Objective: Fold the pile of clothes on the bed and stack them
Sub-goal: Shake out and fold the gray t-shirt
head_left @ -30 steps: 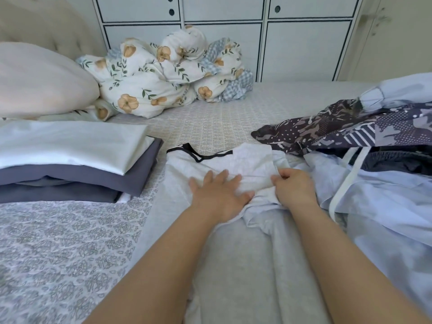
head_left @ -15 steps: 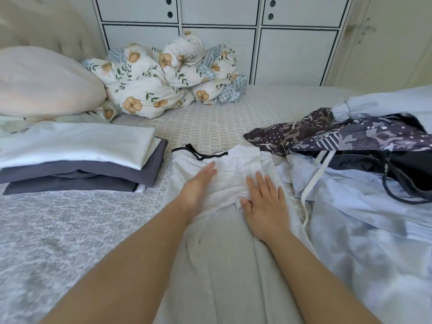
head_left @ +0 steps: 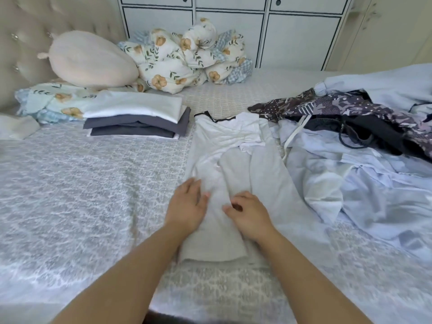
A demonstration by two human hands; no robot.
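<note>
A pale grey T-shirt with a black neckband [head_left: 236, 146] lies lengthwise on the bed in front of me, its sides folded inward into a narrow strip. My left hand [head_left: 188, 204] rests flat on its lower left part, fingers straight. My right hand [head_left: 247, 211] lies on its lower middle with fingers loosely bent; no cloth shows in its grasp. A stack of folded clothes [head_left: 138, 120], white on top of dark grey, sits to the left. The unfolded pile [head_left: 364, 141] of light blue, black and patterned garments spreads on the right.
A beige pillow [head_left: 91, 59] and a bundled floral duvet [head_left: 187, 57] lie at the head of the bed against the tufted headboard. White cupboard doors [head_left: 299, 36] stand behind. The patterned bedspread [head_left: 81, 195] stretches out on the left.
Both hands have slid down the shirt from its chest toward its hem, smoothing it. The right hand let go of the folded sleeve it held a second ago.
</note>
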